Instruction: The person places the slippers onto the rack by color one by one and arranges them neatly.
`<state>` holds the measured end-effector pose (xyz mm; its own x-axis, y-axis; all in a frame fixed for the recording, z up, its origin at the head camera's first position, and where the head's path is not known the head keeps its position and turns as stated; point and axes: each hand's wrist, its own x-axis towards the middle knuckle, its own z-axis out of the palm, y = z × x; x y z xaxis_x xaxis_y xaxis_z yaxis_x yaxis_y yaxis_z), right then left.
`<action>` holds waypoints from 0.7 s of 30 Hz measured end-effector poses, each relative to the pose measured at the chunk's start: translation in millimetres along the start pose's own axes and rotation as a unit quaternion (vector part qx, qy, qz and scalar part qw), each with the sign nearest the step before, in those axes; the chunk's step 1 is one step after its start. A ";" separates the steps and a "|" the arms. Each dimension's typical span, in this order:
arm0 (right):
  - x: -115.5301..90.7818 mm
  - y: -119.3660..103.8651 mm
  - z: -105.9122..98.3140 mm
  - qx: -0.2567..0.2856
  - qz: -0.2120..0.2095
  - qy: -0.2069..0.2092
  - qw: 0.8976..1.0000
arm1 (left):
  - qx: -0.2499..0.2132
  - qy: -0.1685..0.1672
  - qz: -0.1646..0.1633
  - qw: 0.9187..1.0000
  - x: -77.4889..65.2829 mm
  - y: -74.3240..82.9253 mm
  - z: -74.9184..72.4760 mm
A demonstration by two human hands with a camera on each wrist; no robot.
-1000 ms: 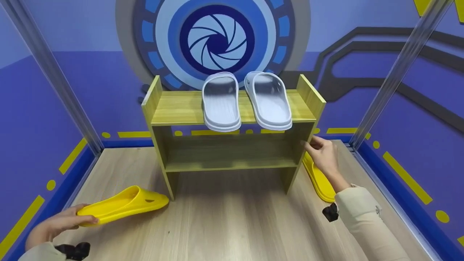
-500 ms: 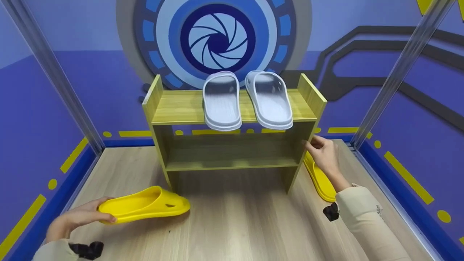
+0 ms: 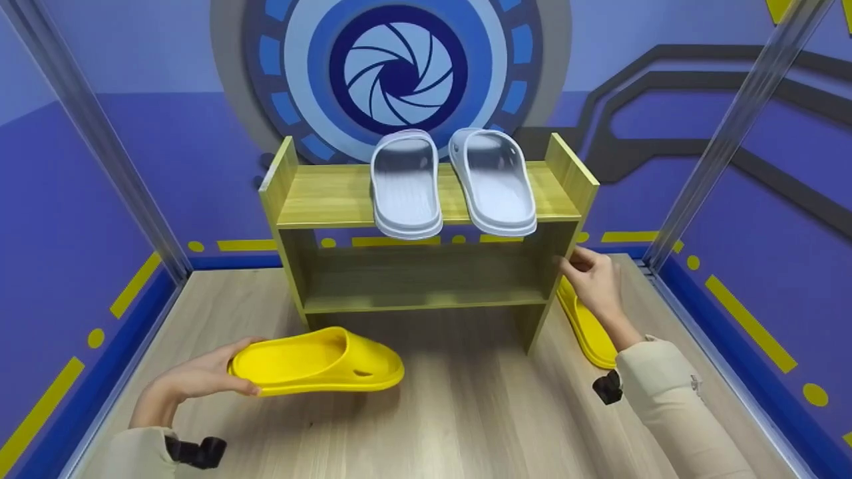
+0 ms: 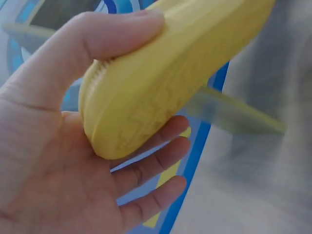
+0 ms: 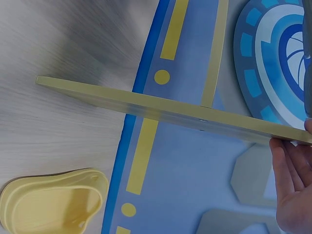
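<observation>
Slipper (image 3: pixel 316 369): yellow, shifted rightward to lower centre-left of the frame, before the rack (image 3: pixel 426 283), seemingly above the desk (image 3: pixel 466 419).
Left hand (image 3: pixel 203 376): grips the slipper's heel end.
Right hand (image 3: pixel 594 283): pinches the rack's right side panel, unmoved.
Second slipper (image 3: pixel 594 339): yellow, on the desk, right of frame.
Stage, as judged: mid-carry, rack steadied.

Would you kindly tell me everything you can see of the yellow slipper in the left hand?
The yellow slipper is backless, with a closed toe and a hole in its upper's side; it looks like molded foam or rubber. A faint zigzag texture shows in the left wrist view. The left hand grips its heel end. Its opening faces up, toe pointing right, in front of the rack, apparently raised above the board.
</observation>
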<state>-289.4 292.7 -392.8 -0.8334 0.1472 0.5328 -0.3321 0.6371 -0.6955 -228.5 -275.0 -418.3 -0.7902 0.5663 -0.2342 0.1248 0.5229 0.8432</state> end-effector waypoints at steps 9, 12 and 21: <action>0.2 -0.5 0.0 0.014 0.001 -0.006 1.000 | -0.014 -0.004 0.059 0.998 17.0 25.4 13.0; 0.2 -0.7 -0.1 0.015 0.002 -0.006 1.000 | -0.017 0.011 0.077 0.997 23.0 31.9 16.8; 0.6 -0.8 0.6 0.012 0.003 -0.004 1.000 | -0.005 0.091 0.112 0.989 39.6 36.4 27.2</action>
<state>-289.9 291.8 -392.1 -0.8385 0.1449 0.5253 -0.3383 0.6173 -0.7102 -239.0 -216.2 -410.0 -0.8387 0.5423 0.0505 0.3043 0.3896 0.8693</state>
